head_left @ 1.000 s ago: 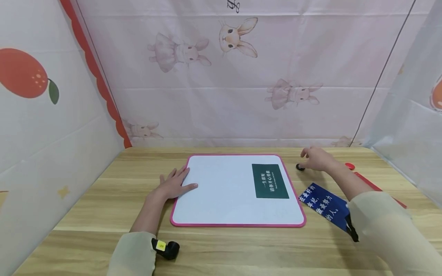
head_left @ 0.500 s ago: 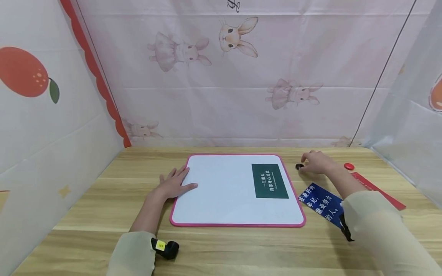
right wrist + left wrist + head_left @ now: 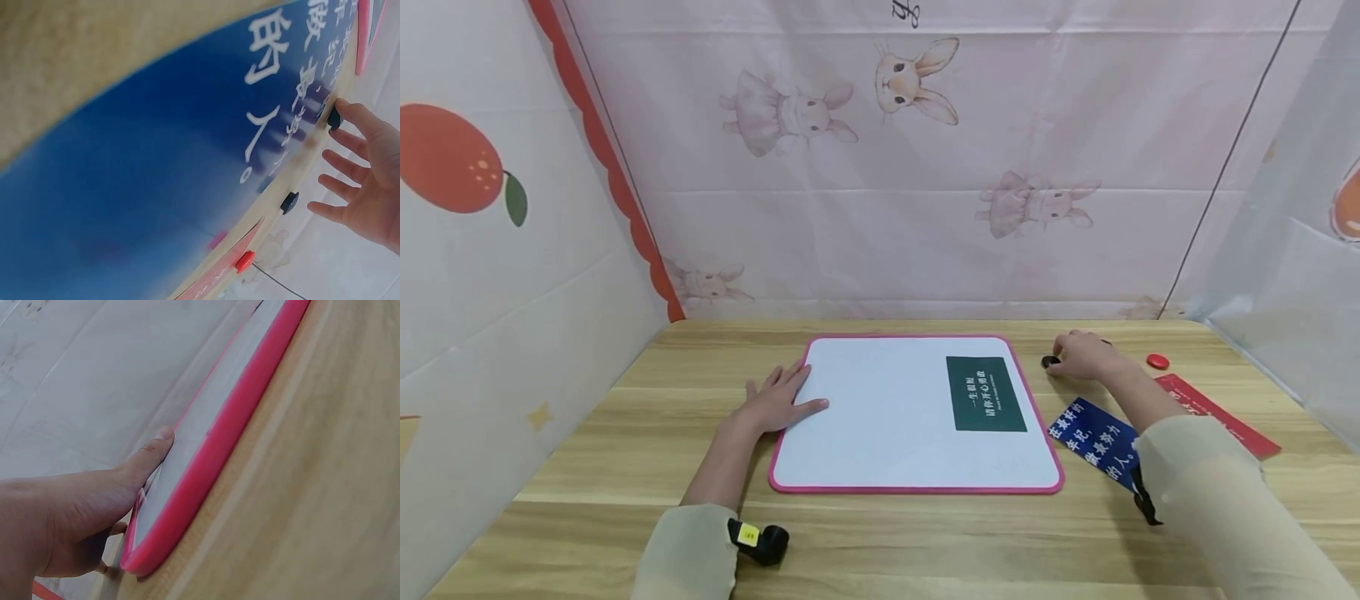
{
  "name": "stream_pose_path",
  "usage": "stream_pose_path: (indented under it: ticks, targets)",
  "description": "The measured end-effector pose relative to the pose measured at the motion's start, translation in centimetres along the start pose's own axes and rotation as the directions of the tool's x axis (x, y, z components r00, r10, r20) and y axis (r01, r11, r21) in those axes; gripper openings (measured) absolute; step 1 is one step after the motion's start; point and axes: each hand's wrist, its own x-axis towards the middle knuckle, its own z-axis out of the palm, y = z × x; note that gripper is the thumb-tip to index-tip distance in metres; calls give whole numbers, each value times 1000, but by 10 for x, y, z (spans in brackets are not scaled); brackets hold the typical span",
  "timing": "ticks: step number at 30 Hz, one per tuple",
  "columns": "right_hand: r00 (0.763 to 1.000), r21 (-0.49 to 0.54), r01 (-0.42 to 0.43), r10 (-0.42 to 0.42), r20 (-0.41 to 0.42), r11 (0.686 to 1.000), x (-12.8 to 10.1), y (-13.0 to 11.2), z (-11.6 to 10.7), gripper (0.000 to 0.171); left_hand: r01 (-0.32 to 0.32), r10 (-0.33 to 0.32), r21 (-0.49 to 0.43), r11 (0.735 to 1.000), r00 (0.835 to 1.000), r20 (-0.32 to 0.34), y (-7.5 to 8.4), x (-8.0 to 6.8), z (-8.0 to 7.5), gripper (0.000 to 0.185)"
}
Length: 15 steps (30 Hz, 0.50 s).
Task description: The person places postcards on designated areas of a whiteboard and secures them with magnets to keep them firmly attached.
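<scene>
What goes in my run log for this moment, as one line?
left hand: flat on whiteboard edge | right hand: fingers touch black magnet | beside: red magnet, blue strip

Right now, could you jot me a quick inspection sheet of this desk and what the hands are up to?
Surface: wooden table, light grain.
Job's things: whiteboard with a pink rim lies flat; a dark green card sits on its right part; small black magnet on the table just right of the board.
Clutter: blue card with white characters, red strip, red magnet; the right wrist view shows a second black magnet.
Grips: left hand rests flat on the board's left edge, fingers straight; right hand touches the black magnet with a fingertip.
Cables: nothing seen.
Surroundings: cloth walls printed with rabbits and an orange fruit.
</scene>
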Motion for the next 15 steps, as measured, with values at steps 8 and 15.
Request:
stream_pose_path:
  ticks: [8,15]
  targets:
    - [1000,18,13,-13,-2,1000,-3,-3,0,35,0,0,-11,1000,1000,-3,-1,-1,0,88]
    - [1000,10,5,-5,-11,1000,-4,-1,0,33,-6,6,-11,1000,1000,-3,0,-2,0,86]
